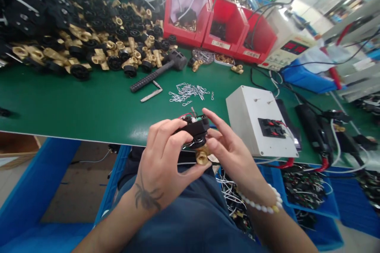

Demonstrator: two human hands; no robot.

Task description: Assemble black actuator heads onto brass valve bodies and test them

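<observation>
- Here's the black-and-brass valve unit, held up left of the grey box!
- Left hand clasps it, thumb at the brass end.
- Right hand, nearer the box, fingers at the unit's side; gripping or not, can't tell.
- Silver pins lie left of the box on the green surface.

On the counter, fittings are lying heaped at far left; a hammer is resting before their right end. Clips are lying right of the hammer, before the bins and left of a box. A valve is sitting between the hands.
</observation>
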